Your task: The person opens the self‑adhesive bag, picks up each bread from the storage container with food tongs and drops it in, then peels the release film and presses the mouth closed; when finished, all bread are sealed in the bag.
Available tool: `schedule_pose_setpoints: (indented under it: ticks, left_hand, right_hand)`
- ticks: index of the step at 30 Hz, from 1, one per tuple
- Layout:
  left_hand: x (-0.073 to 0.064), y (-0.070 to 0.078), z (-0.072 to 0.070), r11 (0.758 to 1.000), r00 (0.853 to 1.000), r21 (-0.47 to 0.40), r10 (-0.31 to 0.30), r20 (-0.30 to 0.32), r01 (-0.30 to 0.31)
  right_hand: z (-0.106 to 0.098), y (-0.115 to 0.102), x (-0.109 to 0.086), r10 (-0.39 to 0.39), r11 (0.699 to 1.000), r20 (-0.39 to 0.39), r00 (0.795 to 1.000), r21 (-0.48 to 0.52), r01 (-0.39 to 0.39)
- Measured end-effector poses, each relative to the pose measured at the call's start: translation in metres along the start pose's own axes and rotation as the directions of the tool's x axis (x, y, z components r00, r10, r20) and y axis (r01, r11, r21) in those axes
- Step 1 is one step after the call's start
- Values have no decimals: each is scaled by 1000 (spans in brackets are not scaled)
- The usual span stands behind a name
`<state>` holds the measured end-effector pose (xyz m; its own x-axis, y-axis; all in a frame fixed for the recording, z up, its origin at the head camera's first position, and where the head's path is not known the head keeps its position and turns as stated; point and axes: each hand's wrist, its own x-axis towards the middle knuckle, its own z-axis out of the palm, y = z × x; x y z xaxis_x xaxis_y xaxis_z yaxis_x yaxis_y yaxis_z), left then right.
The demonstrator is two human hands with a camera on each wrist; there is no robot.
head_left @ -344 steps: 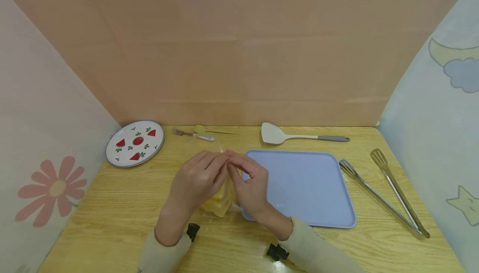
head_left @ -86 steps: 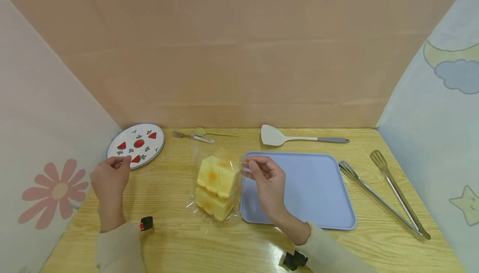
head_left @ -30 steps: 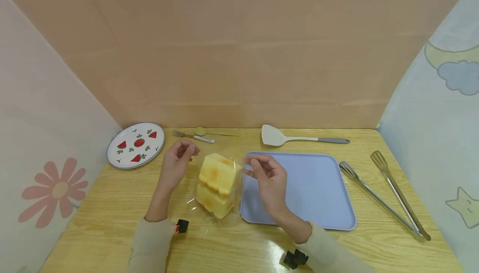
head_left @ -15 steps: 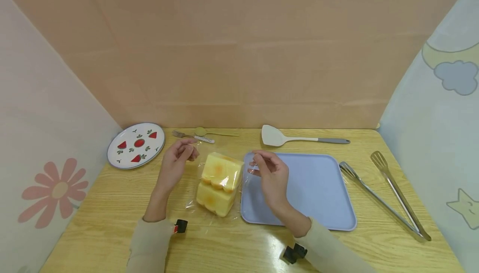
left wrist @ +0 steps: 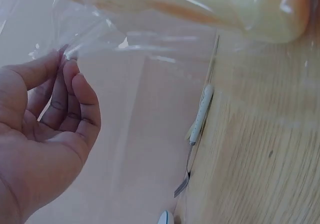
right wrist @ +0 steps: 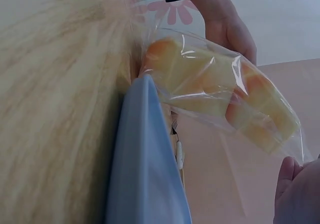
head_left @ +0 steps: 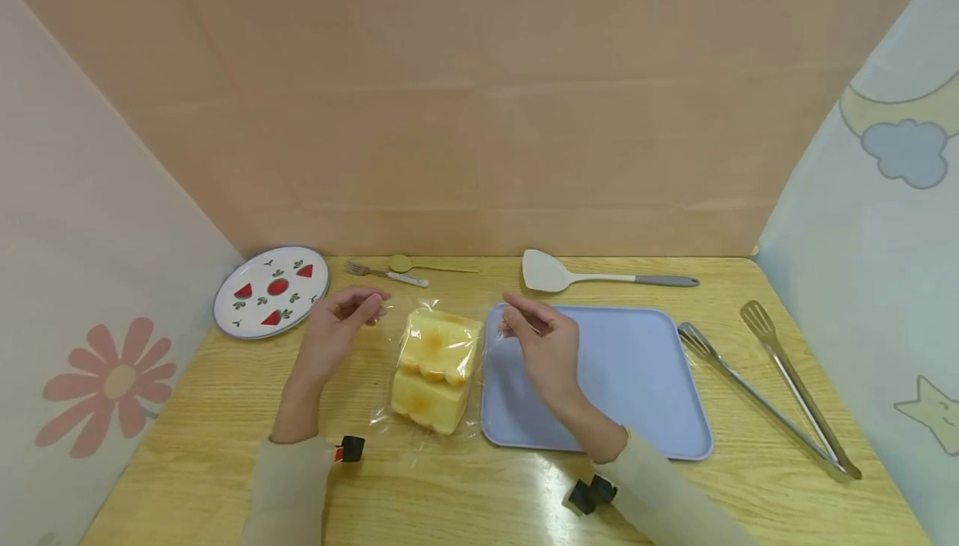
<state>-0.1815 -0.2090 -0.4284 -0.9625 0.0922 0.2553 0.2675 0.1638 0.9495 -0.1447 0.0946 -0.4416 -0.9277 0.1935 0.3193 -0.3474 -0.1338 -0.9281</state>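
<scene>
Two yellow pieces of bread with browned patches [head_left: 434, 371] sit in a clear plastic bag [head_left: 385, 417] at the middle of the table. My left hand [head_left: 333, 330] pinches the bag's upper left corner between thumb and fingertips; the left wrist view shows the film gathered at those fingertips [left wrist: 70, 66]. On the other side, my right hand [head_left: 545, 350] pinches the upper right corner, above the blue tray's left part. The film is stretched between both hands. In the right wrist view the bag [right wrist: 200, 91] hangs slanted, and only part of my right hand [right wrist: 300, 191] shows.
The blue tray [head_left: 622, 388] lies right of the bag, with metal tongs [head_left: 779, 396] beyond it. Behind are a white spatula [head_left: 550, 271], a fork [head_left: 397, 276] and a yellow-green spoon [head_left: 404, 263]. A patterned plate [head_left: 262, 300] stands at the back left.
Earlier both hands met over the bag; then my left hand went out toward the plate and came back to the bag. Lately the hands have drawn slightly apart, spreading the film.
</scene>
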Motion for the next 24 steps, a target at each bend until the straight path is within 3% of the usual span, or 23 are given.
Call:
schedule_pose_setpoints:
  ticks: [4,9,17,24]
  left_hand:
    - [-1,-3,-6,998,1000,-62,20,14,-19]
    - [-2,-9,-16,988,993,-141,74,88,-61]
    - [-4,-13,-24,964,962,-249,152,229,-93]
    - [-5,-14,-24,967,954,-240,151,261,-87]
  right_hand:
    - [-2,1,4,-5,1000,42,999,8,4]
    - [-5,1,9,-56,998,107,993,20,54]
    - [-10,0,13,-106,994,201,974,44,99]
    - [-11,0,11,-114,993,233,966,40,107]
